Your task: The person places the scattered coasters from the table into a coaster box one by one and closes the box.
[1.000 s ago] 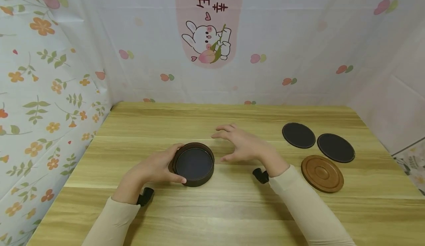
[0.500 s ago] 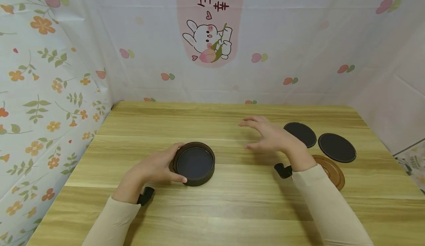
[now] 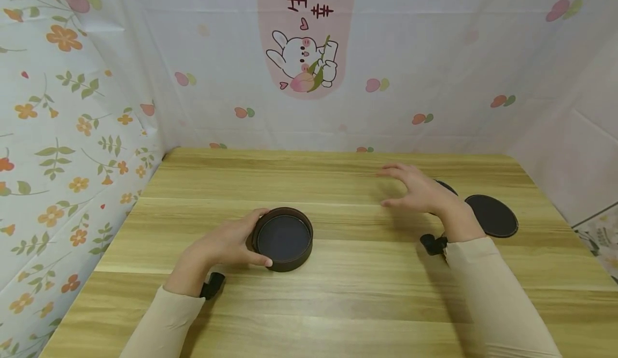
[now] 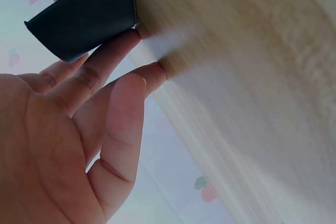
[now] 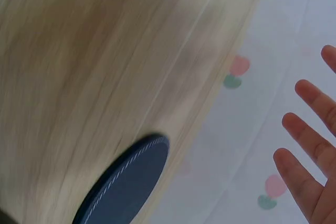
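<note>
A round dark brown coaster holder [image 3: 288, 265] sits left of centre on the wooden table, with a dark disc inside. My left hand [image 3: 229, 244] grips its left side, thumb at the front and fingers reaching behind. The left wrist view shows fingers against the wall of the holder [image 4: 89, 17]. Over the table's right side, my right hand [image 3: 420, 190] hovers with its fingers spread and holds nothing. Beside it lie a round black coaster [image 3: 446, 187], mostly covered by the hand, and a second black coaster [image 3: 492, 216]. White stitching edges the coaster [image 5: 126, 182] in the right wrist view.
A wood-grain table [image 3: 318, 304] reaches back to a white printed cloth [image 3: 415, 52]. Flowered cloth [image 3: 77, 148] hangs along the left. My right forearm hides the spot where the brown wooden disc lay.
My right hand has moved right, away from the holder and toward the black coasters. Its arm now covers the brown disc. My left hand and the holder stay put.
</note>
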`<state>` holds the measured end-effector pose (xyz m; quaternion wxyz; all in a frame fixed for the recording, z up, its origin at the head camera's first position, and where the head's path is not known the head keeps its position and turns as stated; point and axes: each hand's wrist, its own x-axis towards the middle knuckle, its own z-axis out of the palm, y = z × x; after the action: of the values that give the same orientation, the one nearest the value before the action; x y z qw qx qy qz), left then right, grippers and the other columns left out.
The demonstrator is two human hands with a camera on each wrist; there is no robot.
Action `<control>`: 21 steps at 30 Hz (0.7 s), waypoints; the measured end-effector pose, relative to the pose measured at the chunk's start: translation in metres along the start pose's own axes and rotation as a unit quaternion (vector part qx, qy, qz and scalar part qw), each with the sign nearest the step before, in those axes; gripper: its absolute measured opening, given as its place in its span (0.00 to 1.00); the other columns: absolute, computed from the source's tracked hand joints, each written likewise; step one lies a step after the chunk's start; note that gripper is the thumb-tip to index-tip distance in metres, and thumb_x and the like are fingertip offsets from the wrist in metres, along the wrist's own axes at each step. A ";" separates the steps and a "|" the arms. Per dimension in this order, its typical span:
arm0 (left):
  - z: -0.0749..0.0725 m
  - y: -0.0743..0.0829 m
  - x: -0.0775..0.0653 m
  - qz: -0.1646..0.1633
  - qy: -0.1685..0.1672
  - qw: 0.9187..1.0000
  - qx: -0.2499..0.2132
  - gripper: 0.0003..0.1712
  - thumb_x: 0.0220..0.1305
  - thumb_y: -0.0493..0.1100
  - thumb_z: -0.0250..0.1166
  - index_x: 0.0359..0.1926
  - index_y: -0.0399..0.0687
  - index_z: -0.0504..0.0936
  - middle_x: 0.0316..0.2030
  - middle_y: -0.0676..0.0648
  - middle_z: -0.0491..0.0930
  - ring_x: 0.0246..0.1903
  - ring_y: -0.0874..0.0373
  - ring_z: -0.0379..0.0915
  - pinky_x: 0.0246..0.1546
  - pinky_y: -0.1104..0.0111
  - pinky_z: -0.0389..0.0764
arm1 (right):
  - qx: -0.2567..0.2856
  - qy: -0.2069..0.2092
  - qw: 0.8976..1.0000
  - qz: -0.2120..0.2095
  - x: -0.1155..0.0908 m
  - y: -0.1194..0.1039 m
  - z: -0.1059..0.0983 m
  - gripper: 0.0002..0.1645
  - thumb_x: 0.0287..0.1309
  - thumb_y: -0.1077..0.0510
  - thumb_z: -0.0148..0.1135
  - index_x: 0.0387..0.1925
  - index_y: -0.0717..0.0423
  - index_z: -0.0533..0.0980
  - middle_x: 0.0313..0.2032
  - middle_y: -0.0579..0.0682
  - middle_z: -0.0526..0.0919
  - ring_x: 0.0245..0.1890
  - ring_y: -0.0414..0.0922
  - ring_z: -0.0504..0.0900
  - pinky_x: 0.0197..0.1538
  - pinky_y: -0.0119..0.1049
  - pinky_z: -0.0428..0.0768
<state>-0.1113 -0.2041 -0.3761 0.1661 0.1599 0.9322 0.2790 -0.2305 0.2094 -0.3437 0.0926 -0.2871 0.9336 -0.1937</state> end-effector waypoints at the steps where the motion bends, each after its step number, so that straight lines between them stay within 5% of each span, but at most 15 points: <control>1: 0.000 0.000 0.000 0.001 0.001 1.000 0.000 0.63 0.45 0.64 0.79 0.76 0.54 0.55 0.67 0.45 0.71 0.64 0.44 0.71 0.63 0.47 0.71 | 0.000 0.001 1.000 0.001 -0.001 0.003 -0.002 0.42 0.57 0.50 0.72 0.70 0.54 0.67 0.72 0.64 0.59 0.73 0.67 0.52 0.67 0.70 0.58; 12: 0.000 0.001 0.001 -0.003 -0.001 1.000 0.003 0.64 0.45 0.65 0.78 0.76 0.52 0.54 0.68 0.44 0.70 0.64 0.44 0.70 0.63 0.46 0.71 | 0.011 0.003 0.999 0.035 -0.009 0.034 -0.016 0.44 0.59 0.46 0.70 0.71 0.57 0.64 0.73 0.67 0.57 0.73 0.71 0.49 0.66 0.73 0.53; 21: 0.001 0.003 0.000 -0.007 0.000 1.000 -0.003 0.64 0.44 0.65 0.79 0.76 0.52 0.55 0.67 0.44 0.72 0.64 0.44 0.71 0.62 0.47 0.71 | 0.019 -0.001 0.999 0.040 -0.017 0.062 -0.017 0.42 0.61 0.52 0.68 0.71 0.64 0.63 0.70 0.72 0.58 0.69 0.72 0.56 0.64 0.72 0.60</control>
<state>-0.1103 -0.2011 -0.3747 0.1690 0.1528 0.9324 0.2807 -0.2520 0.2715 -0.3528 0.1063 -0.2478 0.9404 -0.2074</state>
